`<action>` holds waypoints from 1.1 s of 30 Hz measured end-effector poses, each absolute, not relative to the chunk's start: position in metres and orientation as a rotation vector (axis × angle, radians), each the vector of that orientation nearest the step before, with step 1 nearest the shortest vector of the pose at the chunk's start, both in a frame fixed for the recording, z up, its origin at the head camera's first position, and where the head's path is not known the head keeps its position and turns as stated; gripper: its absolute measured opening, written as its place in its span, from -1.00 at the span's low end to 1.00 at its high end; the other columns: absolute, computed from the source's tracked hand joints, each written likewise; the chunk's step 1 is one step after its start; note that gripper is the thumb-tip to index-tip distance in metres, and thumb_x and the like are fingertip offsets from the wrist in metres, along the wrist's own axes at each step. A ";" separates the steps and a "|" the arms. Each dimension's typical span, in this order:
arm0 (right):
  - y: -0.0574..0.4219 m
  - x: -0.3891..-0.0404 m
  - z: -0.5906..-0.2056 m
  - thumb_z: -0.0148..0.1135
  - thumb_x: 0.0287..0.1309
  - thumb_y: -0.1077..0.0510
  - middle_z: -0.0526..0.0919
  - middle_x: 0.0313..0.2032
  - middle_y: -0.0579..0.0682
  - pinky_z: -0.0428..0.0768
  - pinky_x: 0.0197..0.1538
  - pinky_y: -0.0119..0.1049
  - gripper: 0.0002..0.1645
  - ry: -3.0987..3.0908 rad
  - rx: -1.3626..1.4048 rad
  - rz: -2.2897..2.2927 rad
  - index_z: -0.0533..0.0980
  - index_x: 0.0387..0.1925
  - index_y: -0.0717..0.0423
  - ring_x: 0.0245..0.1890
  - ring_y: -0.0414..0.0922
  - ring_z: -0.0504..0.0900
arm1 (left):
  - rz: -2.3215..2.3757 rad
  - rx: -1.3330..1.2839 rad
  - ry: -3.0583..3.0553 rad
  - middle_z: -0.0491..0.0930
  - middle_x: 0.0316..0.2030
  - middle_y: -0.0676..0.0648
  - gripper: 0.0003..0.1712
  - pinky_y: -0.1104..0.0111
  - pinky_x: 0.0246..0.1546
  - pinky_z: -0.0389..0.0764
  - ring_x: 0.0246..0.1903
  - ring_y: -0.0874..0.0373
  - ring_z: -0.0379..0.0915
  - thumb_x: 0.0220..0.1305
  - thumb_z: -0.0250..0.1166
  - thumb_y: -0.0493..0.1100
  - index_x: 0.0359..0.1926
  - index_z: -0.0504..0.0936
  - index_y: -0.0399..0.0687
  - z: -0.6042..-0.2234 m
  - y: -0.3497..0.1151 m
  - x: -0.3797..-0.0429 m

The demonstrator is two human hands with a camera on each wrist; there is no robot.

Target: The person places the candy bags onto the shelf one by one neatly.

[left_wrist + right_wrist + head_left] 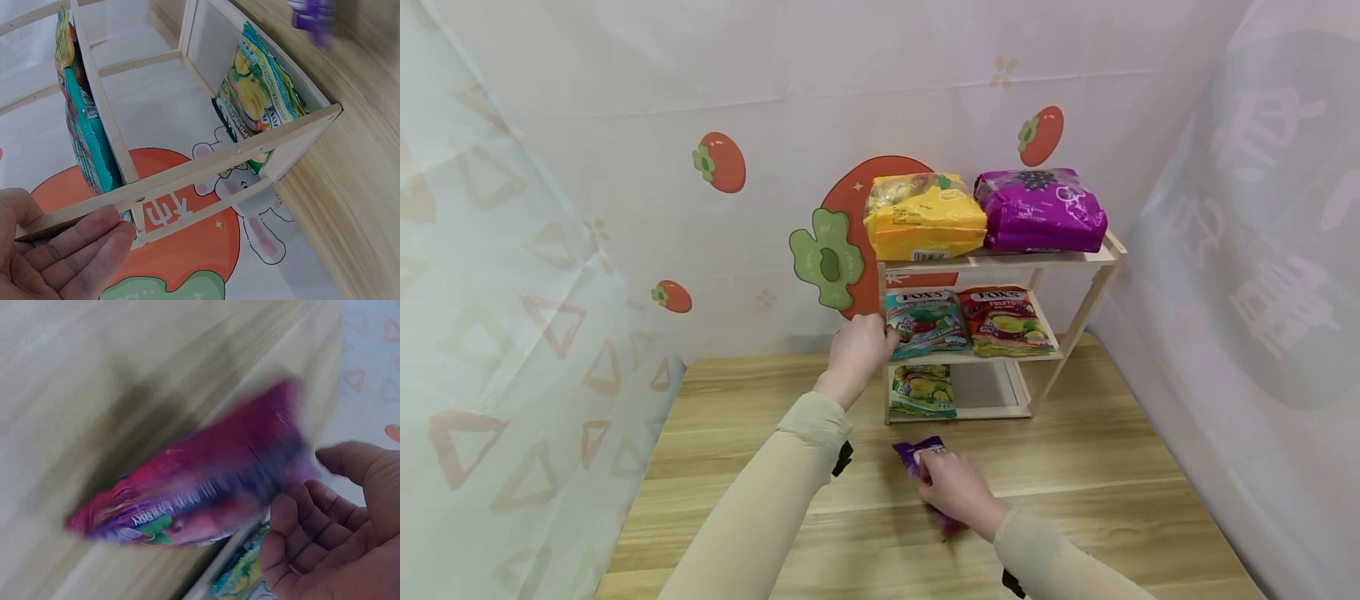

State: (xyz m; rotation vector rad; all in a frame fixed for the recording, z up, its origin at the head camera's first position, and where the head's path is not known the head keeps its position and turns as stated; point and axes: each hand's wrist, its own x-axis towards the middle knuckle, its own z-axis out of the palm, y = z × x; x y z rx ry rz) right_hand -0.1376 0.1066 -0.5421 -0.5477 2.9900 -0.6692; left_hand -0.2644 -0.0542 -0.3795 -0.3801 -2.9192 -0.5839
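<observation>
A three-tier wooden shelf rack (1082,318) stands on the table. My left hand (859,348) grips its left front post (187,177), thumb on one side and fingers on the other. In front of the rack, my right hand (957,490) holds a purple candy bag (194,494) by one end, low over the table; the right wrist view blurs it. The middle tier bears a teal candy bag (928,321) and a red candy bag (1006,321). At the left of the bottom tier is a green-yellow candy bag (923,392).
A large yellow bag (925,217) and a large purple bag (1041,212) sit on the top tier. The wood-grain table (737,433) extends to both sides of the rack. Printed cloth walls (760,75) enclose it at the back and sides.
</observation>
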 end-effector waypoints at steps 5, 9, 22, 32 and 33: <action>0.114 -0.138 -0.547 0.27 0.00 0.19 0.43 -0.61 -0.23 0.33 -0.66 -0.42 -0.84 2.944 -0.523 -0.742 0.41 -0.47 -0.01 -0.70 -0.33 0.33 | -0.586 -0.377 -2.913 0.30 -0.83 0.03 -0.52 0.29 -0.80 0.29 -0.81 0.11 0.30 0.27 0.04 -0.05 -0.81 0.33 0.02 -0.379 -0.054 -0.264; 0.124 -0.139 -0.549 0.27 0.01 0.21 0.39 -0.66 -0.22 0.31 -0.70 -0.40 -0.84 2.949 -0.463 -0.736 0.41 -0.46 0.02 -0.74 -0.31 0.31 | -0.585 -0.375 -2.906 0.30 -0.83 0.03 -0.52 0.29 -0.81 0.29 -0.81 0.12 0.30 0.27 0.05 -0.06 -0.81 0.33 0.02 -0.380 -0.055 -0.264; 0.154 -0.142 -0.568 0.35 -0.06 0.16 0.58 -0.20 0.12 0.57 -0.30 -0.07 -0.56 2.974 -0.215 -0.679 0.51 -0.09 0.22 -0.25 0.05 0.57 | -0.585 -0.369 -2.909 0.33 -0.82 0.02 -0.52 0.28 -0.80 0.30 -0.80 0.12 0.31 0.26 0.04 -0.07 -0.81 0.35 0.01 -0.379 -0.054 -0.264; 0.166 -0.139 -0.581 0.32 -0.06 0.14 0.56 -0.33 0.07 0.50 -0.35 -0.13 -0.43 2.812 -0.069 -0.825 0.43 0.00 0.31 -0.44 -0.07 0.50 | -0.579 -0.368 -2.921 0.35 -0.82 0.01 -0.51 0.28 -0.81 0.30 -0.80 0.11 0.32 0.27 0.03 -0.06 -0.81 0.38 -0.01 -0.378 -0.054 -0.263; 0.166 -0.139 -0.582 0.31 -0.05 0.14 0.54 -0.40 0.03 0.47 -0.40 -0.18 -0.44 2.793 -0.060 -0.854 0.42 -0.01 0.32 -0.49 -0.11 0.46 | -0.581 -0.367 -2.922 0.35 -0.82 0.00 -0.52 0.28 -0.80 0.31 -0.80 0.11 0.32 0.28 0.03 -0.06 -0.81 0.38 -0.01 -0.378 -0.054 -0.263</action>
